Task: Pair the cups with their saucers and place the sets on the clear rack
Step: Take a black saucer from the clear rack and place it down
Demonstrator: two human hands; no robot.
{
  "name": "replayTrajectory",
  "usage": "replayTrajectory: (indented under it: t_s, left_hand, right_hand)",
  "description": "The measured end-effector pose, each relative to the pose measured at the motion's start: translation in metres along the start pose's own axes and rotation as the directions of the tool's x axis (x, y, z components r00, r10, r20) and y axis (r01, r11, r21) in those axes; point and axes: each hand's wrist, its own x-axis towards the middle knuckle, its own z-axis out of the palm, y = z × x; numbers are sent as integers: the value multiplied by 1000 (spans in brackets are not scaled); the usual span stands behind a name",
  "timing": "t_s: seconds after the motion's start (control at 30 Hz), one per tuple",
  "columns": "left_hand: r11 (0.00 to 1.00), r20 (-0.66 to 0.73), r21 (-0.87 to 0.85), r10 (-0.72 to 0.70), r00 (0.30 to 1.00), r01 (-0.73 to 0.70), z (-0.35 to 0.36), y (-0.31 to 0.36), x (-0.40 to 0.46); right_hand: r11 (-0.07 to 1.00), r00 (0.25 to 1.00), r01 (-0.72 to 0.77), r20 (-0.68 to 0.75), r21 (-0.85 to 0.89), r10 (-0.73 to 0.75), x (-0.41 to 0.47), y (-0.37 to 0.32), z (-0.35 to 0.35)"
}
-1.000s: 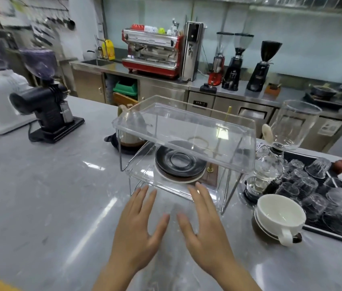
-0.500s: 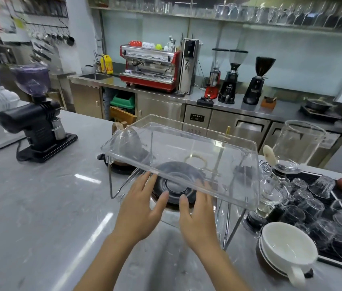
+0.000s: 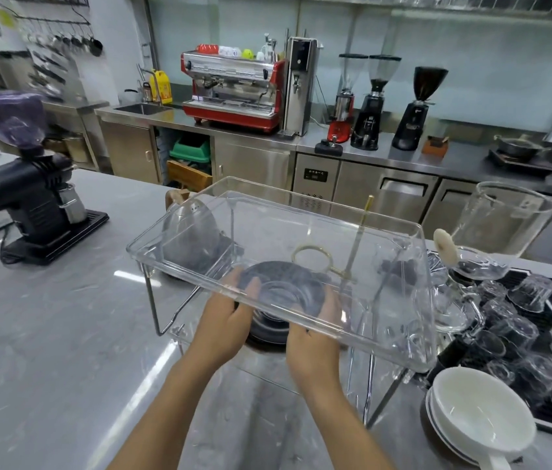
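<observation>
1. White glazed cup (image 3: 481, 420) sits on its stacked saucers (image 3: 444, 432) at the near right edge of the counter (image 3: 47, 351), its handle toward me, empty inside.
2. Just behind it a black tray (image 3: 545, 317) carries clear glasses (image 3: 518, 337) turned upside down.
3. Both my hands reach under the top shelf of the clear rack (image 3: 301, 232), which stands on thin metal legs at the middle of the counter. My left hand (image 3: 223, 320) and right hand (image 3: 315, 337) curl around the two sides of a stack of dark round saucers (image 3: 267, 329) on the rack's lower level, grasping it.
4. Through the acrylic I see a steel kettle (image 3: 189, 235) behind the rack; a glass siphon brewer (image 3: 491, 225) stands to the right.
5. Grey, marbled and glossy, the counter also carries a black grinder (image 3: 27, 198) near its left edge.
6. Across the room, a stainless back bench (image 3: 386, 154) holds a red espresso machine (image 3: 233, 86) and three more grinders (image 3: 379, 103).
</observation>
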Motion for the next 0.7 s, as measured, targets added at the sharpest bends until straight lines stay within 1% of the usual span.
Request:
replayTrajectory:
  t_s: [0.17, 0.27, 0.37, 0.5, 0.57, 0.7]
  left_hand:
    - [988, -42, -134, -78, 996, 72, 5, 5, 6]
    - [969, -56, -224, -120, 991, 105, 8, 6, 5]
    - [962, -47, -253, -118, 992, 103, 9, 7, 3]
    - [966, -54, -243, -107, 993, 91, 7, 8, -2]
    - [969, -62, -234, -94, 994, 77, 4, 10, -6]
    - [965, -65, -261, -56, 996, 37, -1, 19, -16]
  right_hand:
    - [988, 998, -64, -6, 143, 66, 2, -5, 0]
    - [978, 992, -127, 10, 168, 127, 3, -8, 2]
    - [977, 994, -106, 3, 183, 107, 2, -5, 2]
    - [976, 994, -104, 5, 194, 105, 0, -6, -1]
    - [983, 997, -76, 37, 168, 71, -4, -11, -2]
    - [984, 999, -30, 32, 176, 25, -9, -18, -3]
